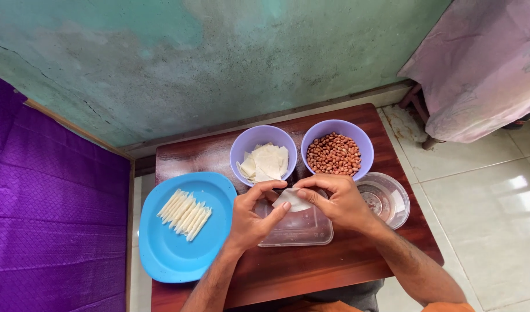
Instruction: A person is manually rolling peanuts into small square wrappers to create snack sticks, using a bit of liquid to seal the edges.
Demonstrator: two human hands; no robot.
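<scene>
Both hands meet in one grip over the clear rectangular container [297,228]. Directly beyond the grip, two purple bowls [262,151] stand side by side, touching, and block forward passage. Left of the grip, the blue plate [172,254] with its row of rolls [185,215] occupies the counter [311,268]. Right of it stands a clear round bowl [386,199]. The near counter strip below the grip is open.

Two purple bowls [263,138] are counted, one blue plate [172,254], two clear containers [297,228] and one small wooden table [311,271]. About ten rolled white sticks [184,215] are counted on the plate. Two hands are seen: left hand [250,216], right hand [337,199]. One white wrapper [292,200] is held between them.
</scene>
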